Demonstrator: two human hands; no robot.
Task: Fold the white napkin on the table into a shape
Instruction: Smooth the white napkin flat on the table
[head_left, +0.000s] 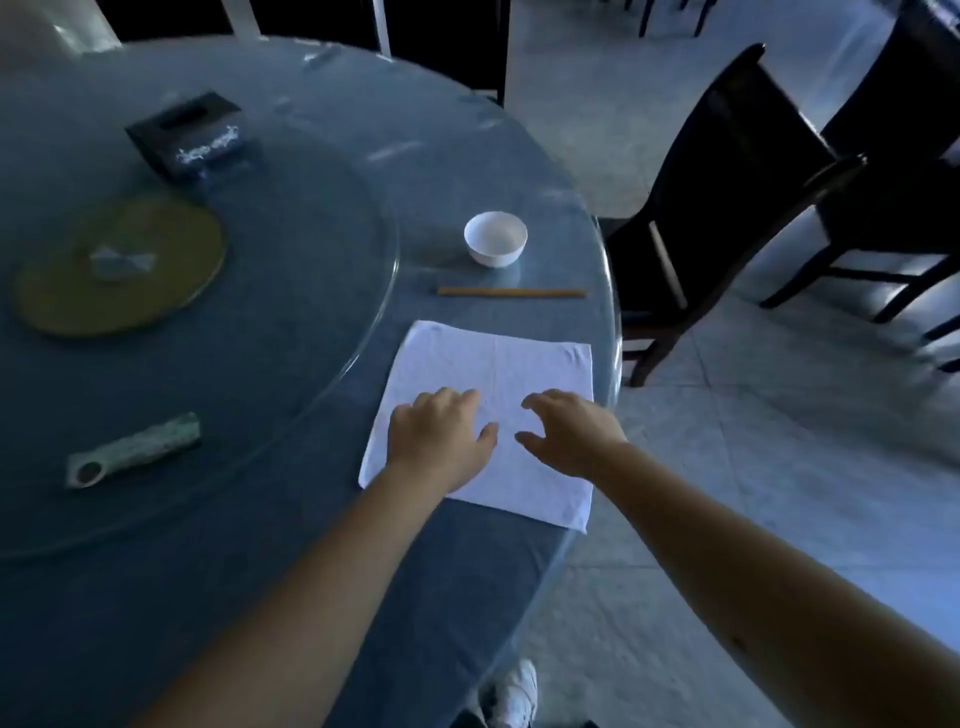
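The white napkin (498, 364) lies spread flat as a square near the right edge of the round blue table (270, 519). My left hand (441, 436) rests palm down on the napkin's near left part, fingers slightly apart. Over its near right part is my right hand (571, 431), fingers spread and curved, thumb pointing left; whether it touches the cloth I cannot tell. Neither hand grips anything. The two hands are a short gap apart.
A white bowl (495, 239) and a pair of chopsticks (511, 292) lie beyond the napkin. A glass turntable (291, 291) carries a dark tissue box (189, 135), a yellow disc (119, 265) and a green holder (132, 451). Dark chairs (727, 187) stand right of the table.
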